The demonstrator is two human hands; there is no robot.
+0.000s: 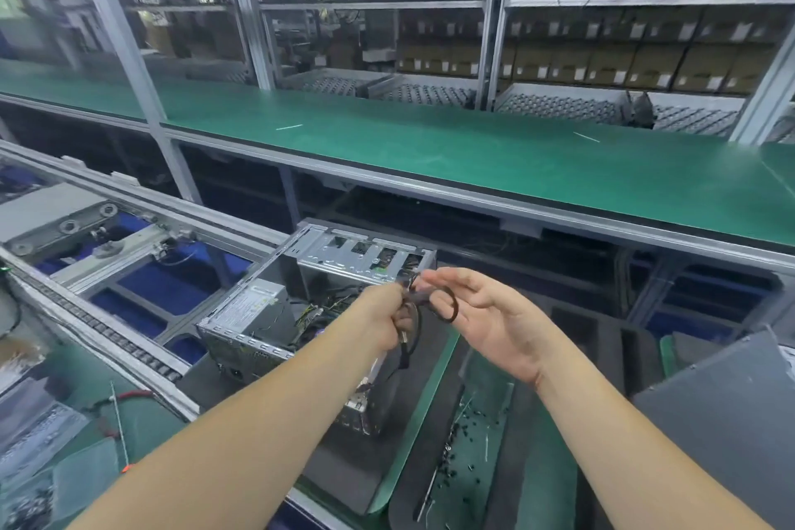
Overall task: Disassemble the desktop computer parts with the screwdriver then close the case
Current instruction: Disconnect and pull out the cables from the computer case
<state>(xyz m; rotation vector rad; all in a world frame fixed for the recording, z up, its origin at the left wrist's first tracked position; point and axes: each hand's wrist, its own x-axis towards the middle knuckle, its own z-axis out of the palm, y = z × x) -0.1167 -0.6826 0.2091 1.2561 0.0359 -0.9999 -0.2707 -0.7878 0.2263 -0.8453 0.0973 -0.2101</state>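
Presently both hands are raised above the open computer case [301, 293], working one black cable [432, 303]. Left hand [389, 312]: fingers curled tight round the cable bundle, w/ a loose end and connector hanging below the fist. Right hand [486, 314]: palm up, fingers mostly extended and only slightly bent; the cable loop sits at thumb and forefinger, but whether they pinch it or just touch it cannot be told. Case: bare sheet-metal chassis, side panel off, lying on a dark mat; drive cage w/ punched slots at the far end, boxy grey power supply [254, 310] w/ label at the near-left corner, coloured wiring between them. Case far edge sits close under the raised green worktop [473, 155], a smooth matte surface w/ aluminium rail along its front edge; open room above it. Left of case: conveyor track [107, 336] w/ chain links and alu. frame. Right of case: green tray [482, 443] holding small black screws, then a flat grey panel [722, 422] at the right edge. Behind: metal-frame shelving [602, 34] stacked w/ cardboard boxes. No screwdriver visible.
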